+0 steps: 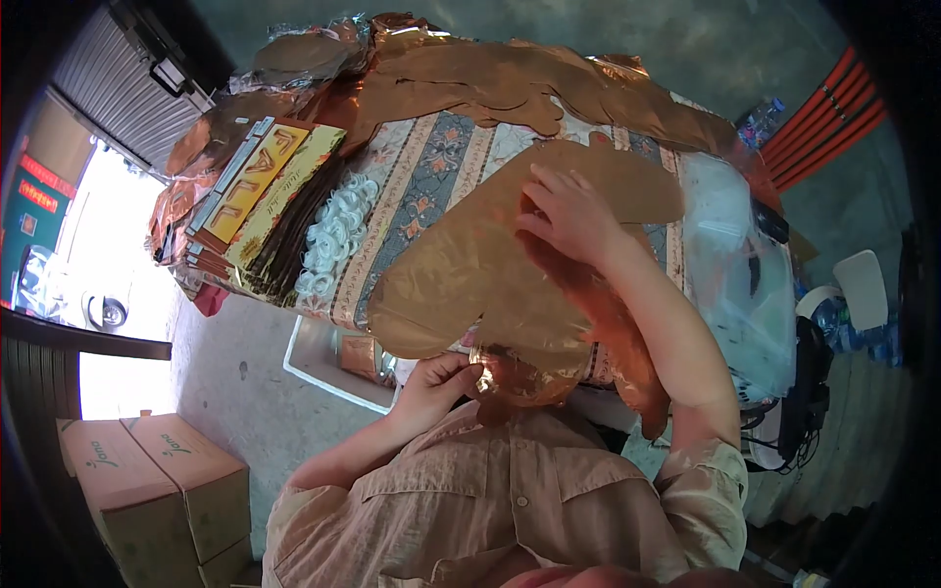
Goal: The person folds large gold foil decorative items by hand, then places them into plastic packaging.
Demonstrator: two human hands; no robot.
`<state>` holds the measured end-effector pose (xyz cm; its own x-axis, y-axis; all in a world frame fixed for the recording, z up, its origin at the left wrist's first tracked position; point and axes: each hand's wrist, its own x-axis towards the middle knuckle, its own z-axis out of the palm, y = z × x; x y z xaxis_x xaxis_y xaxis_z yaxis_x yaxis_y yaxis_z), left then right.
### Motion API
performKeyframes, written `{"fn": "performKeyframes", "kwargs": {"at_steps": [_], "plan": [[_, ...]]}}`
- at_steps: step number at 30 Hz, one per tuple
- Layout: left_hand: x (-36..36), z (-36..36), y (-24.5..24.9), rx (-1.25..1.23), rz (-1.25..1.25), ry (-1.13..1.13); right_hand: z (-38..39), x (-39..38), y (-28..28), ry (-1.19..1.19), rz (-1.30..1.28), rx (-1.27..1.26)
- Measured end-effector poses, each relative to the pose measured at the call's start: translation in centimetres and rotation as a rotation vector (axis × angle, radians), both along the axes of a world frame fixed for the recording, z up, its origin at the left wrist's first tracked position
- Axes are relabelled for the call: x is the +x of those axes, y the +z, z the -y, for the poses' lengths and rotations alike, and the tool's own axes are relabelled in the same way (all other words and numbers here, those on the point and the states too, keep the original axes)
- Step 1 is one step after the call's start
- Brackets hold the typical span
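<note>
Left fingers (pixel 453 366) pinching foil (pixel 461 279) edge, floor (pixel 230 363) space leftward

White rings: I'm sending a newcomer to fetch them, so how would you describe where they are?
Find the table with the patterned cloth. In the picture, look towards its left end, between the yellow packets and the big brown foil in the middle. The white rings lie there in a heap, pale loops against their brown and yellow neighbours.
</note>
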<state>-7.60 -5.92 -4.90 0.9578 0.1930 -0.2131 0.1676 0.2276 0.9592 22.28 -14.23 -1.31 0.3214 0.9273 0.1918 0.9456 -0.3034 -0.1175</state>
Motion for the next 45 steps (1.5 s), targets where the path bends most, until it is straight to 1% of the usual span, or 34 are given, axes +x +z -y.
{"fn": "performKeyframes", "kwargs": {"at_steps": [2,5,7,9,12,13,15,25,27,34,36,40,43,45], "plan": [[0.2,0.3,0.9,-0.065,-0.019,0.045,0.5,0.1,0.4,-0.013,-0.001,-0.003],[-0.1,0.0,-0.1,-0.027,-0.029,0.015,0.9,0.1,0.5,-0.033,-0.041,-0.028],[-0.2,0.0,-0.6,-0.06,-0.042,0.014,0.6,-0.1,0.1,-0.032,-0.081,-0.046],[0.0,0.0,-0.5,-0.089,-0.027,0.009,0.2,-0.3,-0.1,0.014,-0.086,-0.012],[0.2,0.2,-0.1,-0.122,-0.05,0.035,-0.5,-0.4,0.0,0.003,-0.068,-0.02],[0.2,0.3,0.0,-0.119,-0.053,0.04,-0.6,-0.5,0.0,0.008,-0.072,-0.018],[0.3,0.2,0.2,-0.085,-0.038,0.024,-0.7,-0.3,0.0,-0.034,-0.005,-0.09],[0.4,0.3,0.3,-0.093,-0.007,0.029,0.0,-0.3,-0.2,-0.039,0.008,-0.082],[0.4,0.4,0.5,-0.08,-0.062,0.055,0.0,-0.4,-0.3,-0.045,-0.003,-0.082],[0.4,0.4,0.4,-0.095,-0.036,0.021,0.4,-0.4,-0.1,-0.04,0.004,-0.09],[0.3,0.4,0.2,-0.03,-0.033,0.003,0.6,-0.4,-0.5,-0.043,0.004,-0.061],[0.4,0.7,0.4,-0.042,-0.05,0.0,1.2,-0.8,-0.2,-0.057,0.005,-0.048],[0.4,0.5,-0.3,-0.013,-0.031,-0.024,2.0,-1.2,0.5,-0.074,-0.011,-0.087],[0.3,0.7,-0.6,-0.056,-0.041,0.023,2.5,-1.4,0.4,-0.089,-0.035,-0.071]]}}
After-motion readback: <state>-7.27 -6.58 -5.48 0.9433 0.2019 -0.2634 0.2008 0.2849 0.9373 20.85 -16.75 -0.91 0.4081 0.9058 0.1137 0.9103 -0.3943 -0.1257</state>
